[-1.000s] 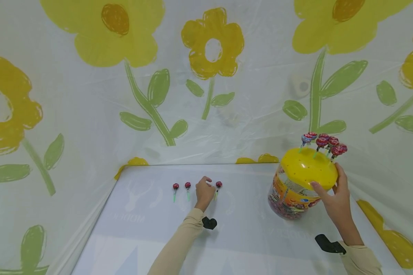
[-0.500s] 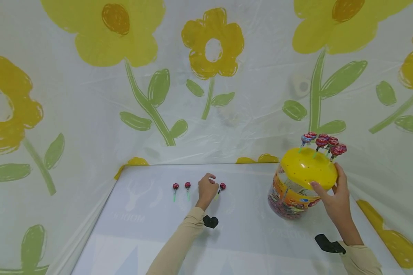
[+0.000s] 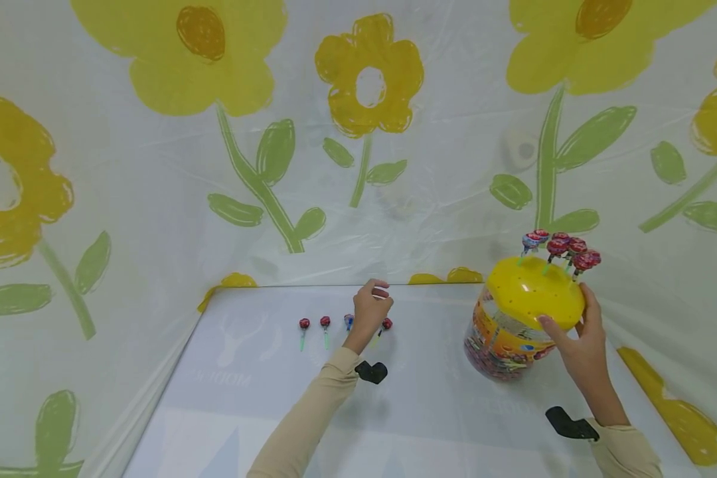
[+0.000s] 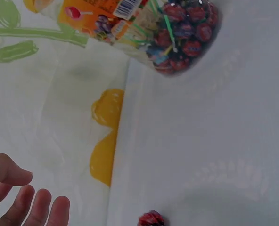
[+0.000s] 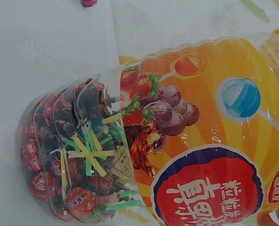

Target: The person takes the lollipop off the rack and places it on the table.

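Note:
My left hand is over the table's far part, fingers loosely bent and nothing between them in the left wrist view. Under and beside it lie lollipops in a row: two red ones to the left, a blue-wrapped lollipop partly behind the hand, and a red lollipop just to its right. My right hand grips a clear candy jar at its yellow lid, thumb on the near rim, fingers round the right side. The jar leans to the right. Several lollipops stand by their sticks in the lid.
Loose lollipops fill the lower part of the jar. The white table ends at a hanging sheet printed with yellow flowers, behind and on both sides.
My left hand first nudges the rightmost lollipop slightly right, then lifts away and forward, baring the blue-wrapped lollipop. My right hand and the jar stay put.

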A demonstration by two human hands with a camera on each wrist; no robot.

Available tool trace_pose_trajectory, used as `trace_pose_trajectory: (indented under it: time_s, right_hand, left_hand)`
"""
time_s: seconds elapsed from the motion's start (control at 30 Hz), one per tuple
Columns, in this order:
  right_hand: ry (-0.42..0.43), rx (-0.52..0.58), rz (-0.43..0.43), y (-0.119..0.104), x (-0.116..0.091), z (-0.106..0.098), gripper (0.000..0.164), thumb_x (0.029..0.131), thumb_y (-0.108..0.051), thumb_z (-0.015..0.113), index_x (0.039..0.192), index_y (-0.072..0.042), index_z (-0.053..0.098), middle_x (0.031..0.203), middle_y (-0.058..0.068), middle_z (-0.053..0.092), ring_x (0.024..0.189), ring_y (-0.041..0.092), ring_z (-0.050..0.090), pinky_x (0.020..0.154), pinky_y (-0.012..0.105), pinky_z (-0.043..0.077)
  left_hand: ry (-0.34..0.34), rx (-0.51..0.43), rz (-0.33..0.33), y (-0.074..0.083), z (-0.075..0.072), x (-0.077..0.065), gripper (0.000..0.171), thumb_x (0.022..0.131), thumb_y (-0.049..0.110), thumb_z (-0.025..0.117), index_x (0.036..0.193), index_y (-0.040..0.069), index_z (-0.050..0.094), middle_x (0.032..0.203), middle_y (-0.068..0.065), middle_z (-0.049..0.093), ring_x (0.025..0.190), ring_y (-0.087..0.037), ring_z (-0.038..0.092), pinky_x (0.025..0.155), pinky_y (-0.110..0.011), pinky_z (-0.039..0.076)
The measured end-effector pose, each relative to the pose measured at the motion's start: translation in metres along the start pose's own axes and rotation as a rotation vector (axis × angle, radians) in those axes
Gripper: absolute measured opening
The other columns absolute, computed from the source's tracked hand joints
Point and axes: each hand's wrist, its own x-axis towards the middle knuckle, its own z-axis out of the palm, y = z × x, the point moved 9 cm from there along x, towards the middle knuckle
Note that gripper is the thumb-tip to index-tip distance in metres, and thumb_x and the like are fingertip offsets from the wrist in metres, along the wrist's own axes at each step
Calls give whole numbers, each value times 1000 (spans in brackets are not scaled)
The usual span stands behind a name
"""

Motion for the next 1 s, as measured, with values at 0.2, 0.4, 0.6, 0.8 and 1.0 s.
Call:
trace_pose_trajectory:
  time_s: [0.2, 0.4, 0.6, 0.8, 1.0]
  right_hand:
    - [-2, 1, 6, 2, 1, 1, 82, 92, -17, 62, 152, -20, 7, 155, 8, 16, 137, 24, 18, 114, 41, 15]
    - [-6, 1, 5, 3, 2, 1, 82, 92, -17, 61, 152, -21, 6, 155, 8, 15, 138, 23, 17, 114, 41, 14]
    - [-9, 0, 4, 5, 2, 1, 82, 92, -17, 61, 152, -22, 6, 155, 8, 15, 138, 23, 17, 114, 41, 15]
    - [-8, -4, 5, 6, 2, 0, 82, 92, -17, 61, 152, -22, 5, 154, 9, 16, 136, 24, 18, 114, 39, 15]
    - [-2, -3, -4, 5, 2, -1, 82, 92, -16, 61, 152, -22, 6, 155, 8, 16, 137, 23, 18, 114, 39, 15]
  left_hand:
    - [-58, -93, 67, 30, 9, 0, 25, 82, 1, 62, 105, 11, 64, 89, -8, 65, 70, -16, 61, 55, -27, 54]
    - [-107, -172, 128, 61, 17, 0, 25, 83, 2, 63, 106, 11, 64, 92, -10, 65, 75, -17, 62, 60, -28, 55]
    - [-150, -223, 183, 102, 17, -12, 25, 85, -2, 61, 108, 6, 64, 96, -17, 64, 81, -26, 62, 61, -28, 55]
    - [-185, -225, 226, 112, 34, -7, 23, 87, 3, 64, 108, 11, 64, 92, -5, 64, 81, -19, 61, 63, -26, 55]
    - [-208, -219, 320, 136, 45, -9, 23, 87, 7, 65, 109, 11, 63, 95, -6, 65, 86, -17, 60, 66, -25, 53]
